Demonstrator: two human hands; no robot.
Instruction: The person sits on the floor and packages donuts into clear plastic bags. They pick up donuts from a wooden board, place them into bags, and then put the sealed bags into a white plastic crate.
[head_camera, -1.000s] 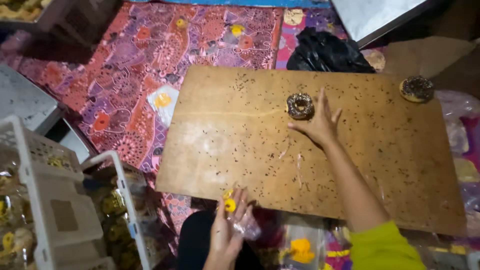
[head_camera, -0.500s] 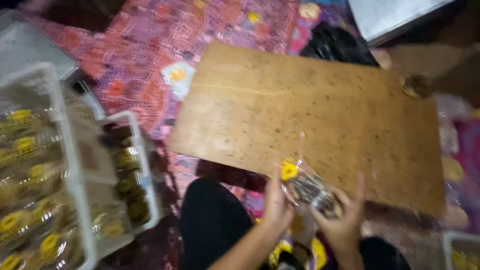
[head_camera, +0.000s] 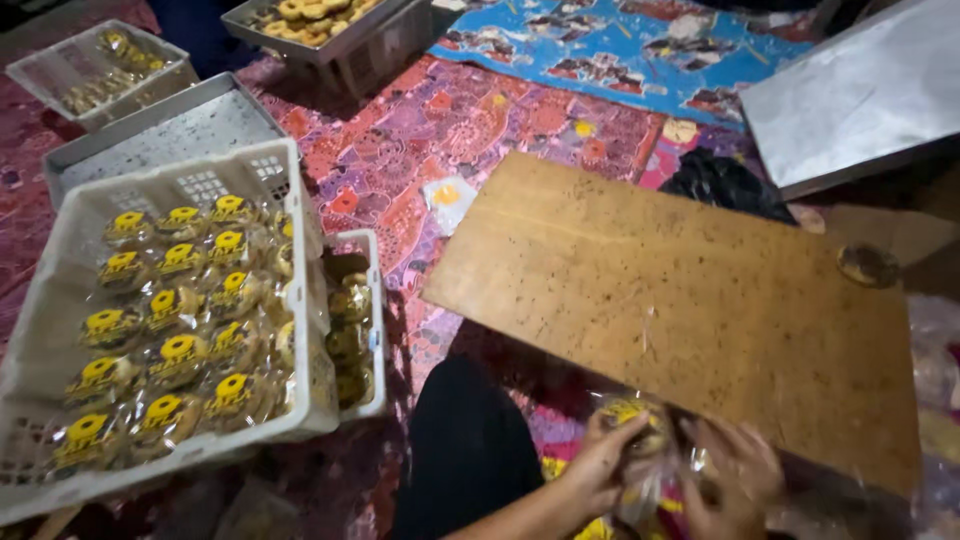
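Both hands at the bottom edge of frame, just below the near edge of the wooden board (head_camera: 680, 300). Left hand (head_camera: 600, 465) and right hand (head_camera: 735, 475) are closed together around 1 clear plastic packet (head_camera: 640, 440) with a yellow label; a dark round pastry shows through the wrap. Left fingers curl over the packet's left side, right fingers over its right side. Packet sits in the air between the hands, over the person's lap, not on the board.

Board is a low desk, tilted in view, surface speckled with dark crumbs. 1 dark doughnut (head_camera: 868, 265) lies alone near its far right corner, well apart from the hands.

Left of the board: white plastic crate (head_camera: 60, 250) filled with rows of wrapped pastries with yellow labels. A 2nd, smaller white crate (head_camera: 372, 330) sits just beside it on its right, also holding wrapped pieces, stacked in shadow.

Behind the white crate: grey metal tray (head_camera: 170, 135). Further back, another pale crate (head_camera: 80, 70) with small items, contents too blurred to tell. Top centre: tray of unwrapped golden doughnuts (head_camera: 310, 20).

Floor is covered by a patterned red-purple mat (head_camera: 450, 130) and a blue one beyond it. A black bag (head_camera: 725, 185) lies behind the board's far edge. Flat metal sheet (head_camera: 850, 95) at top right.
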